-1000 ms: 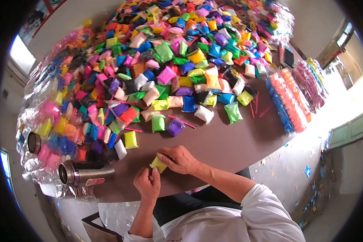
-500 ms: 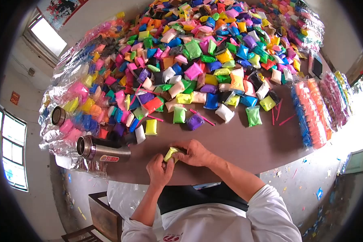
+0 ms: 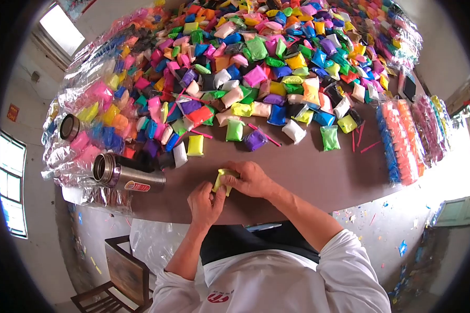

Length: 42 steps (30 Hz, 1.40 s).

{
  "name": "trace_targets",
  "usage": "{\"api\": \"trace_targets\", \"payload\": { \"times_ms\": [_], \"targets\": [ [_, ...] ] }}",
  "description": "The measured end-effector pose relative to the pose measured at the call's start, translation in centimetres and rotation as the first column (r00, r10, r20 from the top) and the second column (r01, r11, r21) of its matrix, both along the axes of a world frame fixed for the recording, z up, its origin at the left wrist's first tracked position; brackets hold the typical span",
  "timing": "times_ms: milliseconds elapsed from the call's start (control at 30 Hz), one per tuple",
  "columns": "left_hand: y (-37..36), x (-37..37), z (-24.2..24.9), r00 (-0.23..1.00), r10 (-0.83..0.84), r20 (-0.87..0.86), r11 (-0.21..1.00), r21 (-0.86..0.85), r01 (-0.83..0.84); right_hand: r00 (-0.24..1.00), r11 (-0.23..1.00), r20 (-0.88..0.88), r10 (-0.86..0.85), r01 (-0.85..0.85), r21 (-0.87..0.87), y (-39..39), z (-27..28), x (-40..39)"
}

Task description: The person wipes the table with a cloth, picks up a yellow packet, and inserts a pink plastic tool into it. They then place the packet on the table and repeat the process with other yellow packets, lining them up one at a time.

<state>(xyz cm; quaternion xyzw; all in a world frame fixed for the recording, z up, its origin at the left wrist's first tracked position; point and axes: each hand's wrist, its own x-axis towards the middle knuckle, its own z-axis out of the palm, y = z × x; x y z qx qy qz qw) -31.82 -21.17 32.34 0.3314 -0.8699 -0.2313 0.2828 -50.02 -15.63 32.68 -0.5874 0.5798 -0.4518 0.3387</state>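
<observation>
Between my two hands, just above the table's near edge, is a small pale yellow packet (image 3: 224,180). My left hand (image 3: 206,203) pinches its lower left side with thumb and fingers. My right hand (image 3: 249,180) grips the upper right side, its thumb lying across the packet. Beyond the hands lie loose packets, among them a yellow one (image 3: 195,145), a white one (image 3: 180,155), a light green one (image 3: 235,130) and a purple one (image 3: 255,140).
A steel flask (image 3: 136,177) lies open on the left, its cap (image 3: 69,127) farther back. A large heap of coloured packets (image 3: 256,75) covers the table's far part. Packed strips (image 3: 397,143) and a phone (image 3: 409,87) are at right. A wooden chair (image 3: 124,271) stands lower left.
The packet is turned more upright and shows more of its face between my hands. The whole view has shifted slightly, with the flask and table edge appearing higher.
</observation>
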Motion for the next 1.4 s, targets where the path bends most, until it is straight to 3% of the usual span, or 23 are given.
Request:
{"api": "trace_targets", "payload": {
  "times_ms": [67,100,200,233,333,367,467,567,667,767,900,1033,1133,1267,1367,1400],
  "targets": [
    [0.0,0.1,-0.2,1.000,0.019,-0.003,1.000,-0.011,-0.019,0.995,0.999,0.091,0.036,-0.037,0.003,-0.2,-0.4,-0.3],
    [-0.1,0.1,-0.1,1.000,0.029,-0.006,0.999,-0.014,-0.029,0.988,0.991,0.124,0.088,-0.100,0.092,-0.2,0.0,-0.7],
    [0.0,0.2,-0.4,0.998,0.051,-0.032,0.999,-0.007,-0.051,0.932,0.992,0.342,0.119,-0.126,-0.003,-0.6,-0.8,-0.7],
    [-0.1,0.2,-0.6,0.997,0.052,-0.051,0.999,0.000,-0.052,0.887,0.987,0.449,0.109,-0.149,0.055,-0.7,-0.8,-0.7],
    [-0.1,0.4,-0.6,0.995,0.053,-0.088,0.998,0.031,-0.051,0.850,0.973,0.526,0.030,-0.145,0.179,-0.6,0.3,-0.6],
    [0.0,0.4,-0.5,0.994,0.053,-0.097,0.998,0.043,-0.049,0.818,0.952,0.559,0.136,-0.265,0.156,-0.9,0.1,-1.2],
    [0.1,0.3,-0.2,0.990,0.060,-0.129,0.996,0.073,-0.051,0.849,0.939,0.500,0.169,-0.293,0.179,-1.6,-1.0,-1.2],
    [0.1,0.4,-0.2,0.986,0.062,-0.154,0.993,0.112,-0.044,0.892,0.961,0.452,0.028,-0.148,0.233,-1.5,-0.6,-0.3],
    [-0.1,0.6,-0.4,0.992,0.050,-0.117,0.995,0.088,-0.040,0.911,0.961,0.407,0.064,-0.166,0.222,-1.3,0.8,0.4],
    [-0.1,0.6,0.2,0.995,0.053,-0.085,0.995,0.086,-0.046,0.963,0.962,0.265,-0.047,-0.028,0.273,-1.8,0.3,0.5],
    [0.1,0.5,0.0,0.984,0.039,-0.172,0.997,0.077,-0.026,0.862,0.955,0.462,-0.208,0.078,0.285,-4.3,-0.5,0.9],
    [0.2,0.7,0.1,0.994,0.048,-0.100,0.995,0.091,-0.039,0.983,0.911,0.181,-0.029,-0.049,0.409,-7.2,1.1,2.3],
    [0.3,1.0,0.3,0.998,0.049,-0.030,0.995,0.088,-0.046,0.992,0.955,-0.075,0.106,-0.081,0.285,-9.1,0.5,5.1],
    [0.1,1.0,-0.3,0.984,0.042,-0.173,0.997,0.066,-0.031,0.988,0.992,-0.140,0.072,-0.057,0.110,-10.9,-0.6,7.4],
    [-0.2,0.9,-1.3,0.980,0.049,-0.194,0.998,0.059,-0.038,0.997,0.927,0.074,0.012,-0.038,0.372,-11.1,1.6,7.7],
    [-0.1,0.9,-0.9,0.983,0.050,-0.175,0.997,0.070,-0.038,1.000,0.958,-0.012,0.013,-0.009,0.285,-11.1,1.5,7.7]
  ]
}}
